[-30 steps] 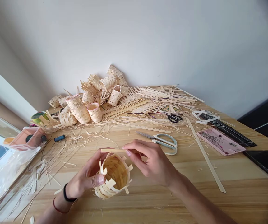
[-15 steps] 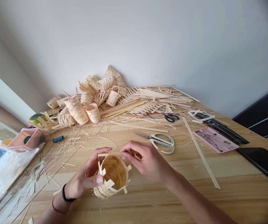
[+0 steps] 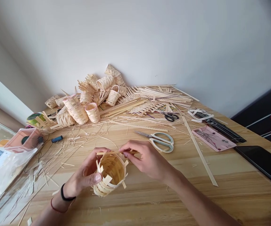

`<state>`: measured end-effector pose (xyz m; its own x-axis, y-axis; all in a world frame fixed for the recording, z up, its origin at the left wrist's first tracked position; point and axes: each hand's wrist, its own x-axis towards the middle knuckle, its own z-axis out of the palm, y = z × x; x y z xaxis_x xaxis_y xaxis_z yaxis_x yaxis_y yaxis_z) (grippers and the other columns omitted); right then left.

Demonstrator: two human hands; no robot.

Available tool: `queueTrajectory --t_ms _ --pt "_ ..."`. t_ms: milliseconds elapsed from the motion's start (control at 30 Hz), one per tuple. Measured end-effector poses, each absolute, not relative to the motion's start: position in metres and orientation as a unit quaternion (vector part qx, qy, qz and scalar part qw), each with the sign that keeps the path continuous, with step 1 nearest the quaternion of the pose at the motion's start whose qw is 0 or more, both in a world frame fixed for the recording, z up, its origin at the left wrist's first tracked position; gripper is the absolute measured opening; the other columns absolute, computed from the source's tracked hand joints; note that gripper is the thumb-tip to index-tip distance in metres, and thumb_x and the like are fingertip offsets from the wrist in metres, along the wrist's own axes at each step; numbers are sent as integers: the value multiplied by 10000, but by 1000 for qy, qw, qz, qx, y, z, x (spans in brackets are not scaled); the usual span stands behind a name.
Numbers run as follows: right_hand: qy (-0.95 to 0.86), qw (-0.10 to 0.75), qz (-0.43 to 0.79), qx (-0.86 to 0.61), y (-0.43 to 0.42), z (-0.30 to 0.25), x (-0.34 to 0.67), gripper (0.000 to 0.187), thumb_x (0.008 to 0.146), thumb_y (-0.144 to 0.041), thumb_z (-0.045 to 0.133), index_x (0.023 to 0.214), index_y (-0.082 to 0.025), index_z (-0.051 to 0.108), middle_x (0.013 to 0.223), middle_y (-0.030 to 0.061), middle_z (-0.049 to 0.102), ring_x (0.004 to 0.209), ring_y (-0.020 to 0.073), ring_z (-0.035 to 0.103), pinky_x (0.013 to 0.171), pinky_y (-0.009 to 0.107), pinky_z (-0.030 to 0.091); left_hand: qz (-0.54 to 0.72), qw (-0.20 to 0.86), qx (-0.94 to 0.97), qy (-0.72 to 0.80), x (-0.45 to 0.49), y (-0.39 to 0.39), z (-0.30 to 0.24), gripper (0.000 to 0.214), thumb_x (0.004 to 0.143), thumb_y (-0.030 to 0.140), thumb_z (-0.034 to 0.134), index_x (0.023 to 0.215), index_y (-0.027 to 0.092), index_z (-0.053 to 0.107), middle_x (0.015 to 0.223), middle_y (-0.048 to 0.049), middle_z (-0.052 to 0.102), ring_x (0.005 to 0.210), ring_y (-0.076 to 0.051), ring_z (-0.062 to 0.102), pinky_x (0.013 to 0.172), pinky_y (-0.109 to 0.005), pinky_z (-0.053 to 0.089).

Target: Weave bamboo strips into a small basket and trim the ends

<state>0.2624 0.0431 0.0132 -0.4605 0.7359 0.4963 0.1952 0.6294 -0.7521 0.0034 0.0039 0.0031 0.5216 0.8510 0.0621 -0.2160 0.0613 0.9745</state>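
A small woven basket [image 3: 110, 174] of pale strips, with loose ends sticking out at its rim, is held above the wooden table [image 3: 220, 194]. My left hand [image 3: 85, 175] wraps round its left side, thumb pressed on the rim. My right hand [image 3: 147, 160] pinches a thin flat strip [image 3: 109, 153] that lies across the far edge of the rim. Black and red bands circle my left wrist.
Pale-handled scissors [image 3: 160, 140] lie just beyond my right hand, black scissors [image 3: 170, 117] farther back. Several finished baskets [image 3: 90, 94] and loose strips pile against the wall. A pink tray [image 3: 213, 138] and a dark phone [image 3: 265, 161] sit right; a long strip [image 3: 199, 150] lies between.
The strip in my right hand has come down from just above the basket onto its far rim. The basket has tilted a little and both hands have shifted slightly left.
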Motion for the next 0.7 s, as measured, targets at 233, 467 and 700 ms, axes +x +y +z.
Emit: queueTrajectory --t_ms 233,467,700 --pt "-768 440 337 -321 44 11 260 190 959 -63 656 1031 -200 766 949 51 785 830 170 726 724 262 578 407 674 552 276 5 2 5 653 861 447 831 1446 293 584 1527 -152 590 1379 -394 582 1109 -511 482" --pt "-750 427 332 -380 45 9 258 170 937 -97 731 800 -186 687 725 -8 725 632 129 629 575 226 466 410 675 548 275 5 1 9 666 859 429 833 1458 320 563 1550 -146 574 1352 -397 615 1085 -518 516" --pt "-771 419 306 -369 44 10 260 145 968 -86 683 867 -186 716 800 11 756 689 144 662 622 239 491 410 618 616 266 1 1 4 578 935 379 763 1469 321 549 1607 -144 516 1431 -403 547 1153 -549 469"
